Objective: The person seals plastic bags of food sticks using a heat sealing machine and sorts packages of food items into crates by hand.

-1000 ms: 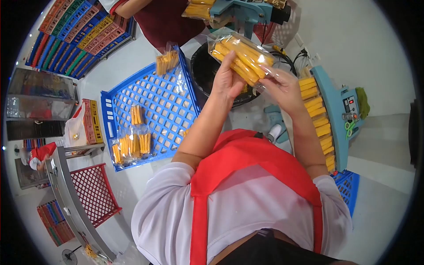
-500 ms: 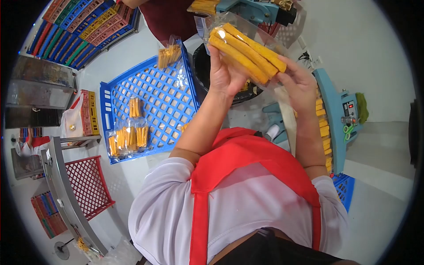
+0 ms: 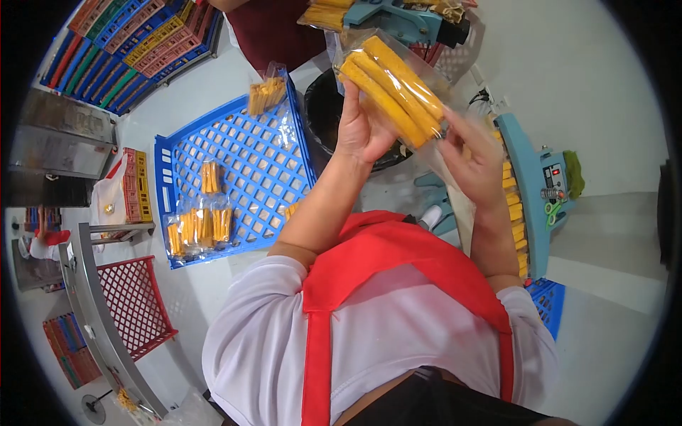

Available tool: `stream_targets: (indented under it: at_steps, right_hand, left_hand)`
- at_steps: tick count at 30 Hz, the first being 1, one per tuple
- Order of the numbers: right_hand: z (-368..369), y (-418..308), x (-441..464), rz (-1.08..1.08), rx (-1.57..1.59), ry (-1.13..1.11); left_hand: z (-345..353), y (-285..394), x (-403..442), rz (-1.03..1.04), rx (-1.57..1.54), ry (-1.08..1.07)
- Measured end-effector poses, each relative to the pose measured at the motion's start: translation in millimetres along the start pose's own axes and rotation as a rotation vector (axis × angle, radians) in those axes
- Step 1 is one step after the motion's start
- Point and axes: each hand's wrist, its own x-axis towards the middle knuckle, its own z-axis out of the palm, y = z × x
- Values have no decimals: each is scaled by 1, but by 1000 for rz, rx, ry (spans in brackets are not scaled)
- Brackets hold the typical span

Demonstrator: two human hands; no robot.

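Observation:
A clear plastic bag of long yellow snack sticks (image 3: 398,86) is held up at a tilt in front of me. My left hand (image 3: 366,133) grips it from beneath, thumb up along its left side. At the bag's lower right end are the fingers of my right hand (image 3: 474,157), closed around the plastic edge and slightly blurred. Below the bag stands a black bin (image 3: 323,117), partly hidden by my left forearm. To my right is a teal sealing machine (image 3: 527,192) with a row of yellow sticks (image 3: 513,202) along its inner side.
Several filled bags (image 3: 201,224) lie in a blue crate (image 3: 245,153) on my left, with another bag (image 3: 266,96) at its far corner. Beyond it stands a person in a dark red apron (image 3: 273,35). A second teal machine (image 3: 391,21) sits ahead. Stacked crates (image 3: 131,46) rise at upper left.
The bag has shifted slightly left and down and turned a little steeper. My right hand has slid lower at the bag's end, its fingers now drawn in closer together.

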Motion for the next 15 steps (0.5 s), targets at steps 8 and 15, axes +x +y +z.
stream_targets:
  at_steps: [8, 15]
  right_hand:
    - [13, 8, 0, -90, -18, 158]
    - [9, 11, -15, 690, 1259, 212]
  left_hand:
    - [-1, -6, 2, 55, -15, 42]
    - [-3, 7, 5, 114, -20, -102]
